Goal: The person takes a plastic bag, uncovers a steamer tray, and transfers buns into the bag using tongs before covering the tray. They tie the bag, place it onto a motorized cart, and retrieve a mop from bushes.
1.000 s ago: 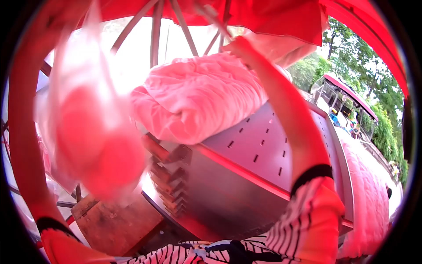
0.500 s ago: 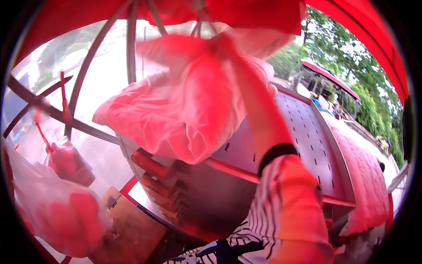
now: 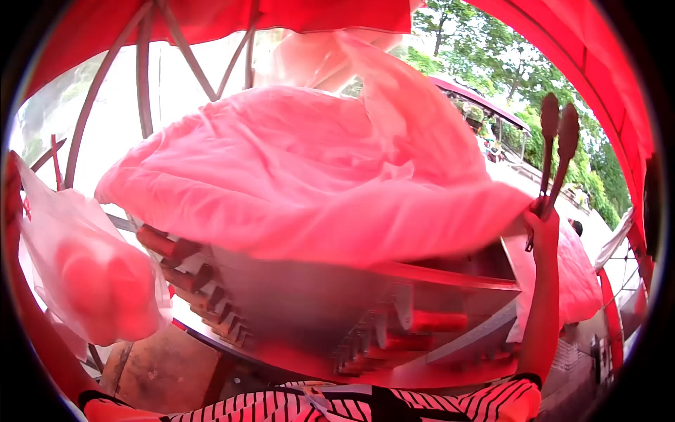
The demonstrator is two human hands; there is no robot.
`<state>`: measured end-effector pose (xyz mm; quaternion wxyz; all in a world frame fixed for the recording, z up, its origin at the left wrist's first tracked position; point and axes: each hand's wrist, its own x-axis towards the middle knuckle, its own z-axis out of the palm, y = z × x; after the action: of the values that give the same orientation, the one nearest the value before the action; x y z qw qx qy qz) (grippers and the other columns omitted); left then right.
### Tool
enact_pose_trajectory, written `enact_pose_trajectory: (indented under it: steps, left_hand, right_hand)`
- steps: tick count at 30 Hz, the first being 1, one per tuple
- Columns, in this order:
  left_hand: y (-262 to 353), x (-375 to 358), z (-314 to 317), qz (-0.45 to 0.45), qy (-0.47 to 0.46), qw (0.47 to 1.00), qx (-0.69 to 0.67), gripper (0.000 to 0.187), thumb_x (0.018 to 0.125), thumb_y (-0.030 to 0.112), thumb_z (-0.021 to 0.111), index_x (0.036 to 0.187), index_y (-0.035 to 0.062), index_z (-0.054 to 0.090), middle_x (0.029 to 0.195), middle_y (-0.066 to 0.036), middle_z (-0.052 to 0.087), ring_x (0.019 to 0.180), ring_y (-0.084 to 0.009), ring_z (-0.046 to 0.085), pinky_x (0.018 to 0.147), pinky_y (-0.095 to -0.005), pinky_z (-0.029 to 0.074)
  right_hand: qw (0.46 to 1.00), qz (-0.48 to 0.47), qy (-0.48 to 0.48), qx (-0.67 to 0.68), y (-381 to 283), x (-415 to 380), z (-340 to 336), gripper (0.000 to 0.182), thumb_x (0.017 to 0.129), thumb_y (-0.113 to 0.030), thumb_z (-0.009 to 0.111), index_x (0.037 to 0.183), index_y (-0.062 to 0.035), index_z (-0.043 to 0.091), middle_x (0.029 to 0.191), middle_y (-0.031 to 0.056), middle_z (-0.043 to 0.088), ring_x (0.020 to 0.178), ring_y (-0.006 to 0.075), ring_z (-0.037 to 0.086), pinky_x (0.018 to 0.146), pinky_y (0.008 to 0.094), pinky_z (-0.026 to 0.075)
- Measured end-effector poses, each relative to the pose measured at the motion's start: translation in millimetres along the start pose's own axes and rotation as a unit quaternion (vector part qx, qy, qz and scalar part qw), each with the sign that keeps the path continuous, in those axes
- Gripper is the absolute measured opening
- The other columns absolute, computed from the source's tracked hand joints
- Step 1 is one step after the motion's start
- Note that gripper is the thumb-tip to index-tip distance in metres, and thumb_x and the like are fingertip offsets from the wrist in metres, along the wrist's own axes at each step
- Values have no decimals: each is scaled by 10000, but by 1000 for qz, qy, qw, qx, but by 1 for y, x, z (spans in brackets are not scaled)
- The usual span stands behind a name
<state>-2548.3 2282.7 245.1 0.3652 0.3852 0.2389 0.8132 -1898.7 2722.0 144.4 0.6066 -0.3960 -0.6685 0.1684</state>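
Note:
My right hand [image 3: 541,226] is raised at the right, its fingers closed round a pair of tongs [image 3: 559,144] whose heads point up. A large pink cloth [image 3: 281,169] billows over the metal cart [image 3: 302,309], and its right corner meets this hand. Most of the cart's top is hidden under it. My left forearm [image 3: 42,330] rises along the left border of the view. The hand at its end is mostly cut off, close to the top of a clear plastic bag [image 3: 105,281] with red rounded contents; I cannot tell how its fingers are.
Rows of red-lit handles [image 3: 436,322] line the cart's near sides. A brown board [image 3: 169,369] lies low at the left. Another pink cover [image 3: 576,281] is at the right. Overhead is a red canopy [image 3: 337,17] with poles [image 3: 144,70]; trees [image 3: 520,56] and a roofed stall [image 3: 503,112] stand outside.
The bunched cloth has spread out and now hides most of the slotted cart top. The arm reaching across the middle has drawn back. The raised tongs have come into view at the right.

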Motion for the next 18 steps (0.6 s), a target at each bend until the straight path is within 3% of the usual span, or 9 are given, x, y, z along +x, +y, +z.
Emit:
enact_pose_trajectory:
  steps: [3,5,7,9,11,12,15,16,18]
  left_hand:
    - [-20,-3,14,-14,14,1000,-24,183,961,143,371,859,1,423,724,-53,422,467,-79,320,405,-215,256]
    - [-29,-10,23,-25,30,999,-16,186,962,147,371,862,-1,426,723,-54,424,463,-78,320,404,-213,256]
    - [-36,-17,33,-28,35,999,9,189,962,149,372,864,-3,427,726,-56,428,460,-78,321,402,-212,257]
    - [-45,-25,55,-32,16,999,37,190,962,150,373,866,-5,428,731,-60,434,458,-77,325,401,-209,259]
    - [-52,-29,69,-44,-3,998,46,184,959,146,376,877,-9,432,739,-64,438,461,-75,331,402,-208,262]
    - [-54,-26,76,-52,-18,998,41,178,957,141,378,887,-12,436,744,-66,440,465,-74,336,403,-208,264]
    - [-57,-27,98,-57,-42,997,29,166,951,131,385,909,-19,441,750,-69,439,472,-72,344,405,-209,269]
    - [-60,-28,106,-56,-47,997,21,163,949,128,388,915,-21,442,751,-69,438,475,-72,346,406,-210,270]
    - [-66,-27,120,-60,-59,996,2,157,944,123,393,927,-25,445,752,-69,437,479,-72,350,408,-211,273]
  right_hand:
    - [997,26,57,-35,13,9,-48,158,775,-99,640,801,-82,485,600,4,500,416,50,392,367,197,296]
    - [987,32,84,-135,16,18,-50,229,779,-201,673,784,-62,492,614,21,532,389,67,395,349,201,303]
    - [946,103,-21,-306,43,30,-53,286,760,-249,687,805,-41,496,663,63,559,473,135,484,427,274,397]
    - [876,62,-159,-451,76,15,-49,375,723,-295,714,829,-13,492,733,133,577,641,243,562,594,369,449]
    - [851,-10,-188,-489,58,-8,-33,453,696,-363,706,898,-4,519,799,211,597,826,365,582,718,441,435]
    - [848,22,-206,-488,53,-12,-31,450,703,-354,702,921,-9,512,863,220,605,857,383,577,743,454,431]
    - [797,11,-169,-580,11,-16,-31,472,700,-363,703,944,-12,503,873,207,611,858,379,582,743,464,435]
    - [799,-21,-161,-579,42,0,-45,527,671,-393,724,960,-17,495,865,196,612,851,377,587,741,466,443]
    - [834,-86,-107,-534,28,11,-34,653,610,-502,747,974,-20,500,861,169,615,823,364,594,716,438,460]
